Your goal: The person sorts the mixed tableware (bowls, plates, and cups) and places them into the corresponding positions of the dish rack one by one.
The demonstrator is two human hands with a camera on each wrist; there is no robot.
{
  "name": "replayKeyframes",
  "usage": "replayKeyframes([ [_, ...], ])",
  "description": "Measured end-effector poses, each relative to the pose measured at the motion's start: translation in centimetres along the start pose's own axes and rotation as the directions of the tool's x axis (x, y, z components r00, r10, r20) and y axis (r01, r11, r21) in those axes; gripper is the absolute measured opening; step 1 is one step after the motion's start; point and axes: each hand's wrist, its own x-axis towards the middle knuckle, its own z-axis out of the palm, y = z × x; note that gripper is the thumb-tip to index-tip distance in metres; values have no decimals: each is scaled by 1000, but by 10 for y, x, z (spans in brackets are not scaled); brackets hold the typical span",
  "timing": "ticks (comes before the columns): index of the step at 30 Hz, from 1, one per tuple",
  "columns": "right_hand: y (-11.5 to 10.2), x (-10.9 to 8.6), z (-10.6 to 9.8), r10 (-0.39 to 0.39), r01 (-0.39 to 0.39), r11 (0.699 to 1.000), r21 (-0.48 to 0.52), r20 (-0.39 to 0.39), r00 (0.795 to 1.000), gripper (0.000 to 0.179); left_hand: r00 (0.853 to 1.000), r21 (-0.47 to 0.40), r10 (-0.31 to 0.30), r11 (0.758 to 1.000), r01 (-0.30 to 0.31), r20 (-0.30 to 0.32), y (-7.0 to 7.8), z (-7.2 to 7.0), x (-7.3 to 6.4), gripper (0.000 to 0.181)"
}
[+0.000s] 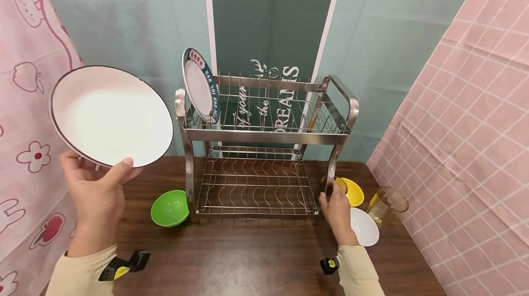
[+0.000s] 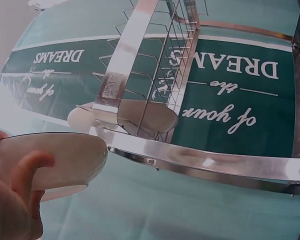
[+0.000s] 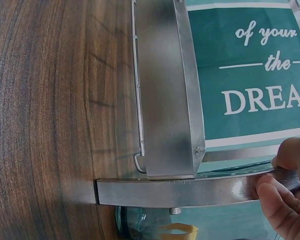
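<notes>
My left hand [image 1: 95,192] grips the lower rim of a white plate with a dark edge [image 1: 111,114], thumb on its face. The plate is tilted up in the air, left of a two-tier metal dish rack [image 1: 264,138]. In the left wrist view the plate [image 2: 65,157] appears side-on, near the rack's upper corner. My right hand [image 1: 336,208] holds the rack's front right leg, pinched between thumb and fingers in the right wrist view, where the leg [image 3: 215,190] shows clearly. A plate with a blue patterned rim [image 1: 200,87] stands on edge at the left of the upper tier.
A green bowl [image 1: 169,208] sits by the rack's left leg. Right of the rack are a yellow bowl [image 1: 353,192], a white bowl [image 1: 364,227] and an amber glass [image 1: 386,204]. Pink curtains [image 1: 463,116] hang at both sides of the wooden table [image 1: 231,259].
</notes>
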Motion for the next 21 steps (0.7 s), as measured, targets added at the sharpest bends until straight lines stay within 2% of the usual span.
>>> replayKeyframes([
  [7, 0, 0, -1, 7, -7, 1000, 0, 5, 1000, 35, 996, -40, 60, 998, -57, 63, 0, 7, -1, 67],
  [12, 1, 0, 0, 3, -3, 1000, 2, 6, 1000, 36, 984, -14, 134, 991, -133, 118, -1, 11, -3, 67],
  [18, 0, 0, 0, 4, -4, 1000, 2, 0, 1000, 37, 979, -53, 176, 984, -171, 102, 0, 18, -4, 68],
  [21, 0, 0, 0, -9, 9, 1000, 6, -8, 1000, 35, 971, -60, 217, 976, -211, 97, 1, 23, -4, 68],
])
